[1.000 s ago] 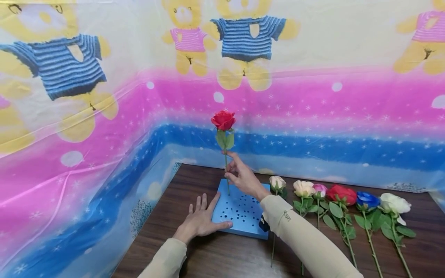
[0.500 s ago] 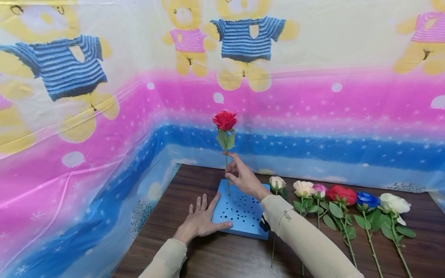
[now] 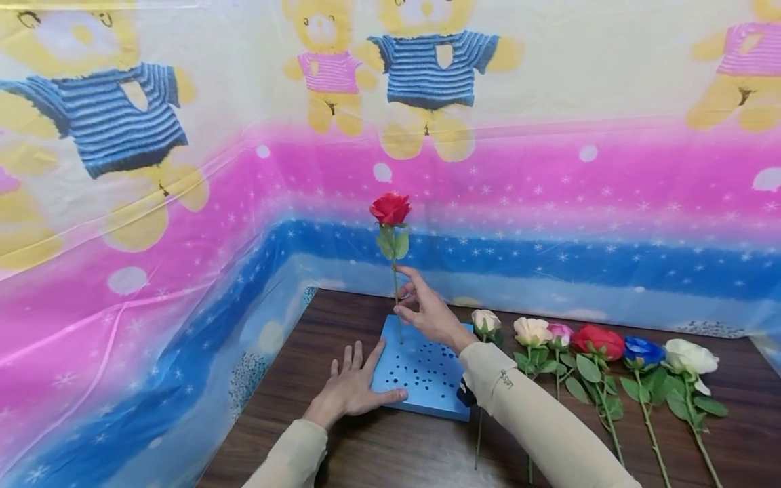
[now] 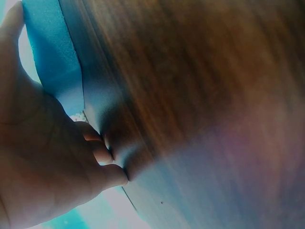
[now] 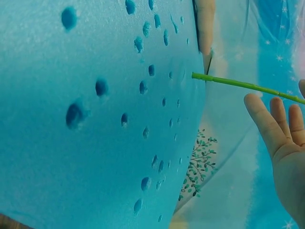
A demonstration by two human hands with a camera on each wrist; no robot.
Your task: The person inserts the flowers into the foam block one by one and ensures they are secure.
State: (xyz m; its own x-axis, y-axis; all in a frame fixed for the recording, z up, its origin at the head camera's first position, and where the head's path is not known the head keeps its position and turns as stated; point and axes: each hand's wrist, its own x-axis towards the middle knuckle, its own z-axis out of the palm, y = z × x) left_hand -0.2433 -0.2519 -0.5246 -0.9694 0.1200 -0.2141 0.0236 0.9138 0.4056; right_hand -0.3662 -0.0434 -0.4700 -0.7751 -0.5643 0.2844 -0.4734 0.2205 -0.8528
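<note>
A red rose (image 3: 390,209) stands nearly upright in the head view, its stem's lower end at the far left part of the blue foam block (image 3: 421,400). My right hand (image 3: 430,315) holds the stem lightly, with the thumb and fingertips around it. In the right wrist view the green stem (image 5: 238,83) runs past those fingertips, its end at the foam's holed face. My left hand (image 3: 350,386) is spread out at the block's left side, with the thumb over its front left corner and the other fingers beside it on the table.
Right of the block, a row of loose flowers lies on the dark wooden table (image 3: 396,454): a cream rose (image 3: 486,321), a peach rose (image 3: 532,332), a pink flower (image 3: 560,333), a red rose (image 3: 598,341), a blue rose (image 3: 643,350), a white rose (image 3: 691,356). Bear-print cloth (image 3: 549,183) hangs behind.
The red rose's bloom sways slightly right, then back left. Both hands keep nearly the same place.
</note>
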